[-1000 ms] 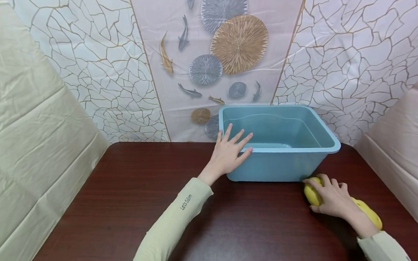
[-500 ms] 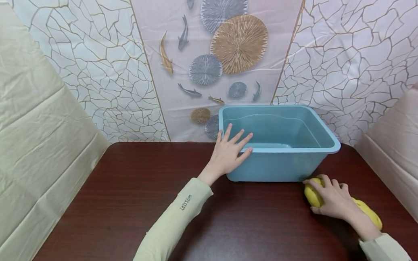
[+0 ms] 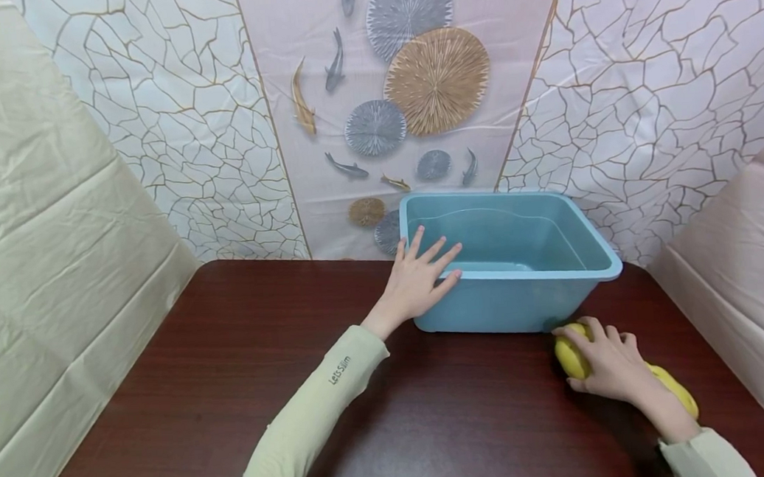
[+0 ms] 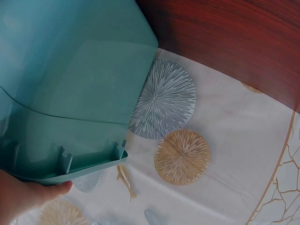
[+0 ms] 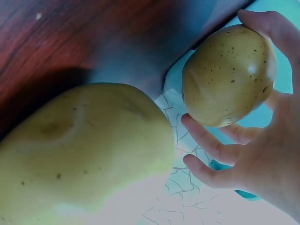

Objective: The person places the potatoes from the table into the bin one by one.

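A light-blue plastic bin (image 3: 506, 305) stands at the back right of the table. My left hand (image 3: 417, 279) rests on the bin's left front corner, fingers spread and straight. In the left wrist view, part of that hand (image 4: 28, 197) touches the bin's rim (image 4: 84, 173). Just in front of the bin, my right hand (image 3: 608, 359) grips a yellow potato (image 3: 571, 358), partly hidden by the fingers. In the right wrist view, thumb and fingers curl round this speckled potato (image 5: 229, 77). A second, longer potato (image 3: 676, 391) lies under the right wrist, partly covered by it.
The dark red-brown wooden table (image 3: 244, 366) extends to the left and front. Behind it hangs a patterned cloth (image 3: 214, 117). Plain beige cloth (image 3: 45, 277) borders the left side, and similar cloth (image 3: 744, 280) borders the right, close to the second potato.
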